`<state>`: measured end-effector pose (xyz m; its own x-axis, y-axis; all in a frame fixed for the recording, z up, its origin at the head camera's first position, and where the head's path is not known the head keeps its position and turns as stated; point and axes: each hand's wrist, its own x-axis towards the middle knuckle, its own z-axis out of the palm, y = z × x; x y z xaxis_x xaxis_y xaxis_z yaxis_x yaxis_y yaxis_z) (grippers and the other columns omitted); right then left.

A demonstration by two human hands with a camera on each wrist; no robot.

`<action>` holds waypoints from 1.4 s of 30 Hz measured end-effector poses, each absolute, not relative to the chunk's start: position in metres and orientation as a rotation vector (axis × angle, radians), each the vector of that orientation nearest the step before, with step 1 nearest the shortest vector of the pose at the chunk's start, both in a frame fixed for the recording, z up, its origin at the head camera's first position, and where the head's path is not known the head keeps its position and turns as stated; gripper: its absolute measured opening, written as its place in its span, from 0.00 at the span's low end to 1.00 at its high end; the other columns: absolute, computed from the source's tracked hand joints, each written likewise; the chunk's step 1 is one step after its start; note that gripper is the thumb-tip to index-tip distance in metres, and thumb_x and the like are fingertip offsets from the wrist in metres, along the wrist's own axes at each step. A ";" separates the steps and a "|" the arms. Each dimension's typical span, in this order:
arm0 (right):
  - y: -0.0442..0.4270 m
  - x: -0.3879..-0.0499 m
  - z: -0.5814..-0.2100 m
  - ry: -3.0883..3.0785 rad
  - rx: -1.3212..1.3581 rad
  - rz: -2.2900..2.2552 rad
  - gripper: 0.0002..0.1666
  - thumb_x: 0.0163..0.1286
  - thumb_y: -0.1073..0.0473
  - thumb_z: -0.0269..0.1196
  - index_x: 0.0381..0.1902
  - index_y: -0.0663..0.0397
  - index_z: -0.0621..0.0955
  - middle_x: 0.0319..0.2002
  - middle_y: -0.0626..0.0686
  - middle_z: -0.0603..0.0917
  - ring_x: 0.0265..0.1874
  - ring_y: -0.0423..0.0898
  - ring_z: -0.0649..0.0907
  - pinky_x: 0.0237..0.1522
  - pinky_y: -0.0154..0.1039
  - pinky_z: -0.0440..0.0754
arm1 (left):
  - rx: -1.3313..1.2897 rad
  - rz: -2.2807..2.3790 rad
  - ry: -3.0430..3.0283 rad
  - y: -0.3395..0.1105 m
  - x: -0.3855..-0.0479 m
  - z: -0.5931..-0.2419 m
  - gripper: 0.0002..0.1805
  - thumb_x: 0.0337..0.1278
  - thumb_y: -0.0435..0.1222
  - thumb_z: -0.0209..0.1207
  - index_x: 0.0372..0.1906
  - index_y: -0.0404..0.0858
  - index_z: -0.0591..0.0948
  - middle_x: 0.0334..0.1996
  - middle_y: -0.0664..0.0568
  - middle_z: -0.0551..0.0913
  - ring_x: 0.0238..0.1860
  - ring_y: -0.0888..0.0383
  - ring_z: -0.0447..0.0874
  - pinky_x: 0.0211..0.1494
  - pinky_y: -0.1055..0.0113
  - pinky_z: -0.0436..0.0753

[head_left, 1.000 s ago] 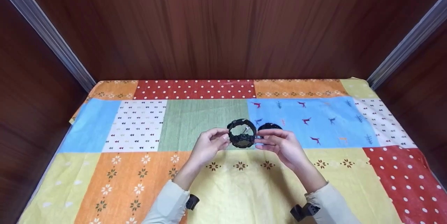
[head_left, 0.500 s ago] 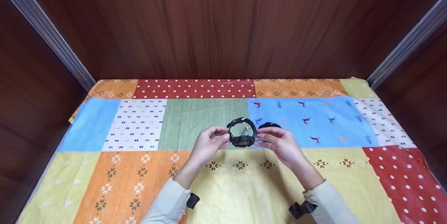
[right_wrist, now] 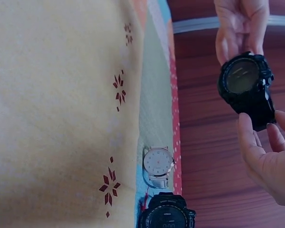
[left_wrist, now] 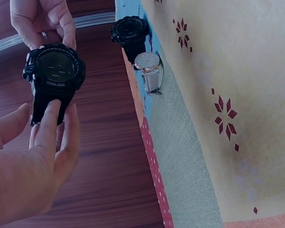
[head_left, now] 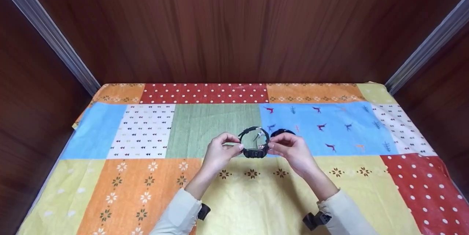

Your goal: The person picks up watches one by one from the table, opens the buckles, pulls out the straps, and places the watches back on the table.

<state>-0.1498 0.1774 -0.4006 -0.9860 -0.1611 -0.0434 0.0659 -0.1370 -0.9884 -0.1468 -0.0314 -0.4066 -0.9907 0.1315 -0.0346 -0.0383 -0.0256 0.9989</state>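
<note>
A black digital watch hangs above the cloth between both hands, its strap forming a ring. My left hand pinches its left side, my right hand its right side. In the left wrist view the round face of the held watch shows, with left fingers on its strap. The right wrist view shows the same watch with right fingers at the strap.
A second black watch lies on the blue patch of the cloth, partly behind my right hand. Beside it lies a light-faced watch with a pale strap. A wooden panel stands behind the table.
The held watch has tilted, so its face has turned downward and its ring looks thinner from the head view. Right fingers have drawn in closer on its side. The other watches have not moved.
</note>
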 end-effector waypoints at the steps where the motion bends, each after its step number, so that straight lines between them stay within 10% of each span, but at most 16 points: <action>1: 0.177 -0.150 -0.401 1.971 -0.107 -2.257 0.05 0.56 0.79 0.57 0.32 0.73 0.76 0.34 0.58 0.77 0.31 0.47 0.81 0.43 0.46 0.79 | 0.101 2.165 2.118 -0.031 -0.147 -0.407 0.10 0.50 0.26 0.60 0.37 0.25 0.74 0.38 0.41 0.76 0.33 0.55 0.81 0.40 0.66 0.81; 15: 0.176 -0.148 -0.403 2.187 -0.153 -2.142 0.18 0.49 0.82 0.61 0.41 0.79 0.74 0.34 0.59 0.81 0.34 0.46 0.82 0.40 0.37 0.80 | 0.196 2.111 2.236 -0.033 -0.146 -0.407 0.21 0.46 0.26 0.63 0.49 0.28 0.74 0.40 0.41 0.77 0.41 0.47 0.79 0.41 0.63 0.80; 28: 0.178 -0.149 -0.397 2.259 -0.260 -2.029 0.20 0.50 0.78 0.63 0.43 0.76 0.75 0.38 0.62 0.81 0.38 0.51 0.81 0.40 0.36 0.79 | 0.330 2.058 2.334 -0.033 -0.143 -0.402 0.15 0.41 0.24 0.65 0.40 0.28 0.79 0.38 0.42 0.80 0.40 0.46 0.80 0.39 0.63 0.80; 42: 0.172 -0.145 -0.382 2.402 -0.476 -1.880 0.19 0.53 0.72 0.66 0.45 0.71 0.79 0.42 0.65 0.80 0.39 0.54 0.82 0.40 0.37 0.80 | 0.402 1.878 2.528 -0.026 -0.136 -0.390 0.15 0.42 0.23 0.64 0.40 0.35 0.80 0.39 0.48 0.82 0.47 0.50 0.77 0.55 0.52 0.69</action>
